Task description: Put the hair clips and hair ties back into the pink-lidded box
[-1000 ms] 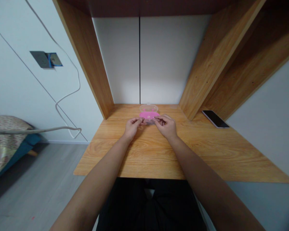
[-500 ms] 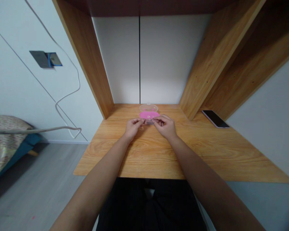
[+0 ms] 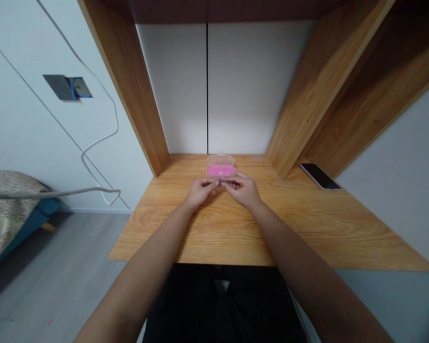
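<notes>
The small oval plastic case [image 3: 220, 167] sat on the wood-grain desk [image 3: 218, 228], just beyond the fingertips of both hands and roughly centred between them. Its clear lid [image 3: 220, 160] stood open on the far side, toward the white back panel [image 3: 243, 90], and its pink panel [image 3: 215, 170], marked with a few small pale shapes, showed above the fingers. The near part of the case was hidden by the hands.

The left hand [image 3: 200, 191] came in from the left, thumb and forefinger drawn together, their tips meeting those of the right hand [image 3: 243, 190] in front of the case. The right hand was curled, thumb and forefinger likewise brought close, its forefinger overlapping the pink panel's right end in view. Something dark showed where the fingertips met, too small to identify; whether either hand gripped it could not be told. A smartphone [image 3: 320, 176] lay well apart, to the right on the desk.
</notes>
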The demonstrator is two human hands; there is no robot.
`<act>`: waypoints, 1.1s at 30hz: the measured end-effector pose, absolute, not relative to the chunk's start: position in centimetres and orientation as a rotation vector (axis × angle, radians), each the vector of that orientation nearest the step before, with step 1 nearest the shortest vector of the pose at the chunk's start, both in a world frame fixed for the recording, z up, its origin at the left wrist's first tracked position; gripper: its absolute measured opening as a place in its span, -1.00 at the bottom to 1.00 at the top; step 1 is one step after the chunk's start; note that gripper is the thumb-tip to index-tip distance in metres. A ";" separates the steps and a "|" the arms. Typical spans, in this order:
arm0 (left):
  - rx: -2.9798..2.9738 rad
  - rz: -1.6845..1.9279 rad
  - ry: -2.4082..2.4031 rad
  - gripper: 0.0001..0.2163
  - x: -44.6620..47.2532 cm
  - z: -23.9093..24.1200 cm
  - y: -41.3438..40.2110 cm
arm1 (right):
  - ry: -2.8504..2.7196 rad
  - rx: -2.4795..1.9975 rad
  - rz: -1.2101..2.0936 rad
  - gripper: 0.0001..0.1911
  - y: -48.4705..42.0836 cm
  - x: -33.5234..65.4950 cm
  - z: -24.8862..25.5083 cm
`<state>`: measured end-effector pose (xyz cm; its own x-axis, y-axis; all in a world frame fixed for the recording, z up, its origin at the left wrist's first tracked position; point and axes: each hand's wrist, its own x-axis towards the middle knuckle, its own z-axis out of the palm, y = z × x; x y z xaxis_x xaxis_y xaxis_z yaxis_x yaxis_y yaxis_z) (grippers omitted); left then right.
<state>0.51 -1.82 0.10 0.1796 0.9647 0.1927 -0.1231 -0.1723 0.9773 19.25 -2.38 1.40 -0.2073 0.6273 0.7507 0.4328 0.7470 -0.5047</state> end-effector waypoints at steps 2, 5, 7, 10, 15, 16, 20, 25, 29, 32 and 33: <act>1.351 1.246 0.893 -0.66 0.5 0.1 -1.8 | -1.849 -0.817 0.222 -0.86 -2.3 19.3 1.3; 1.356 1.250 0.887 -0.65 0.5 0.2 -1.9 | -1.853 -0.814 0.225 -0.85 -2.3 19.3 1.2; 1.358 1.251 0.882 -0.65 0.6 0.3 -2.0 | -1.856 -0.807 0.228 -0.85 -2.2 19.3 1.2; 1.356 1.254 0.878 -0.64 0.6 0.5 -2.1 | -1.855 -0.794 0.218 -0.85 -2.2 19.2 1.2; 1.347 1.262 0.876 -0.64 0.7 0.5 -2.2 | -1.857 -0.800 0.219 -0.87 -2.3 19.1 1.4; 1.344 1.264 0.874 -0.64 0.7 0.5 -2.2 | -1.855 -0.798 0.221 -0.86 -2.3 19.1 1.4; 1.334 1.269 0.863 -0.64 0.7 0.4 -2.2 | -1.858 -0.792 0.217 -0.86 -2.2 19.1 1.2; 1.322 1.276 0.855 -0.64 0.8 0.4 -2.2 | -1.874 -0.810 0.208 -0.85 -2.1 19.2 1.0; 1.324 1.267 0.853 -0.63 0.8 0.4 -2.1 | -1.893 -0.811 0.204 -0.82 -2.0 19.3 0.9; 1.332 1.255 0.852 -0.64 0.8 0.3 -2.1 | -1.907 -0.816 0.201 -0.81 -1.9 19.3 0.8; 1.335 1.252 0.852 -0.64 0.8 0.3 -2.1 | -1.917 -0.817 0.201 -0.81 -1.9 19.3 0.7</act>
<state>0.78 -2.11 0.30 0.1933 0.9590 0.2074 -0.1589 -0.1780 0.9711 19.28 -1.89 0.75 -0.2706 0.6189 0.7374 0.4524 0.7579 -0.4701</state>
